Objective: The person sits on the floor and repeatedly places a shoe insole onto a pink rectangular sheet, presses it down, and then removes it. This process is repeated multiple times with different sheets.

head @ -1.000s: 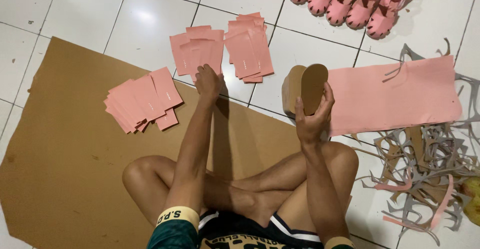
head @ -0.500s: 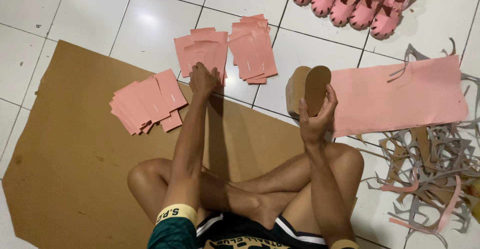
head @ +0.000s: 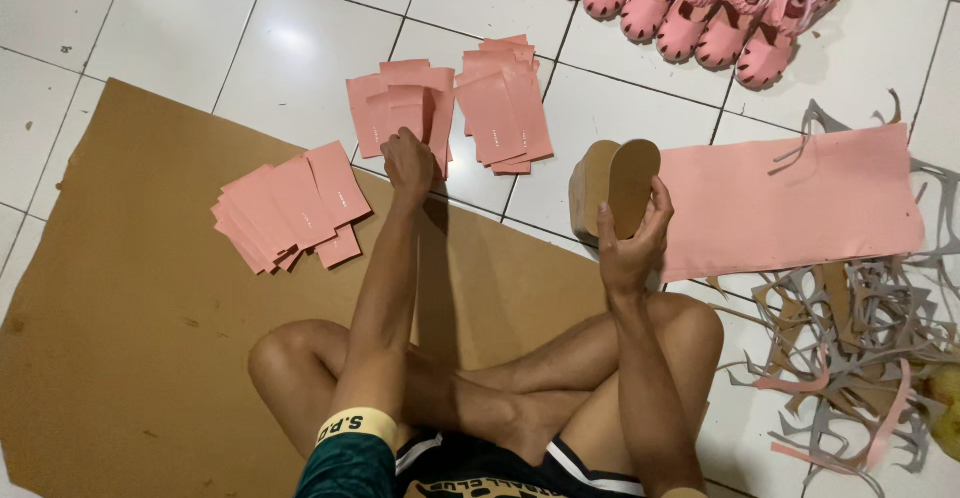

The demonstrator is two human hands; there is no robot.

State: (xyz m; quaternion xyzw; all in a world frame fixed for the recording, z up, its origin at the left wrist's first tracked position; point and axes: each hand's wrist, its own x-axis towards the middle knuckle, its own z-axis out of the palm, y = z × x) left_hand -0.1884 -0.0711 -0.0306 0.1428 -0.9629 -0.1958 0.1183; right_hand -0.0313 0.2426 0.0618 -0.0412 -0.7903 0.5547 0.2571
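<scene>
My left hand point(head: 408, 163) rests curled on the near edge of a stack of pink cut pieces point(head: 400, 108) on the tile floor point(head: 150, 28). My right hand point(head: 628, 248) grips a tan shoe sole point(head: 618, 188) upright, beside a pink sheet point(head: 790, 203). Another pink stack point(head: 285, 208) lies on the brown cardboard point(head: 120, 358).

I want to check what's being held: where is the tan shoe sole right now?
In the head view, the tan shoe sole is right of centre, upright in the right hand, just left of the large pink sheet on the tiled floor.
</scene>
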